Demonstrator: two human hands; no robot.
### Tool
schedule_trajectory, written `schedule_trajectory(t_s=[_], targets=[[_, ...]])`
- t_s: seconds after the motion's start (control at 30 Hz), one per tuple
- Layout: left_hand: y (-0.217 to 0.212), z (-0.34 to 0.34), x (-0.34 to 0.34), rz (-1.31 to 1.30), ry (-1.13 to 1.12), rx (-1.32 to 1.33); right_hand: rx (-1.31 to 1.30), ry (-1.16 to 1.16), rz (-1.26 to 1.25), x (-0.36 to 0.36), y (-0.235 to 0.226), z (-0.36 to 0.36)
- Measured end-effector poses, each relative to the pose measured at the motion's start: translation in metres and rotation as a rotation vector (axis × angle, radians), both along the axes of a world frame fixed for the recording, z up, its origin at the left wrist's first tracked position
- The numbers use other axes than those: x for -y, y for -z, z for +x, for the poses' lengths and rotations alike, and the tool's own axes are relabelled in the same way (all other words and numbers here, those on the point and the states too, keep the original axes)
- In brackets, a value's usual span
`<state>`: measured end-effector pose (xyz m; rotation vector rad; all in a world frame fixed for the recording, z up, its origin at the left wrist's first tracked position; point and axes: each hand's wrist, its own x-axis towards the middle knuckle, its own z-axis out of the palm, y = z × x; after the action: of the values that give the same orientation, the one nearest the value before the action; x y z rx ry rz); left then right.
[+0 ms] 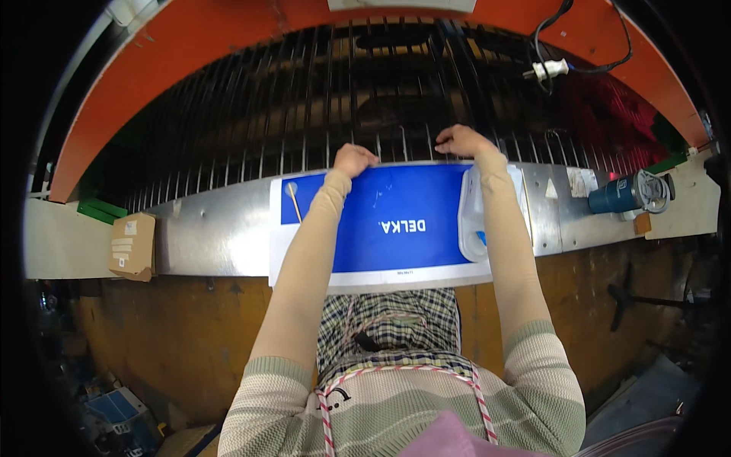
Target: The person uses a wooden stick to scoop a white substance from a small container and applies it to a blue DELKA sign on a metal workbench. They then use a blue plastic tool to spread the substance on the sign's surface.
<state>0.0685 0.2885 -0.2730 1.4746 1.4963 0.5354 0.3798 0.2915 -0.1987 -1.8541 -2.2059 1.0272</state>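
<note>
My left hand is at the far edge of a blue and white printed sheet, its fingers bent together. Farther right, my right hand is raised over the row of thin metal rods beyond the metal ledge, with fingers curled toward the thumb. Whatever either hand pinches is too small to make out. Under my right forearm is a translucent plastic tray, partly hidden, with a small blue piece in it. A thin wooden stick lies on the sheet beside my left forearm.
The metal ledge curves across in front of me. A cardboard box stands on its left, and a teal tumbler lies at its right end. A white plug on a black cable hangs by the orange frame.
</note>
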Motion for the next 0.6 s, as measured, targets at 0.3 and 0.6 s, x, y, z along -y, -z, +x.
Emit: schedule_trajectory(t_s=[0.3,0.6], targets=[[-0.008,-0.002,-0.002,-0.046,-0.106,0.143,0.013,0.043,-0.021,0.003,-0.005,-0.004],[-0.013,0.002,0.003,-0.016,0.047,0.01,0.039,0.03,0.006,0.002,-0.001,-0.003]])
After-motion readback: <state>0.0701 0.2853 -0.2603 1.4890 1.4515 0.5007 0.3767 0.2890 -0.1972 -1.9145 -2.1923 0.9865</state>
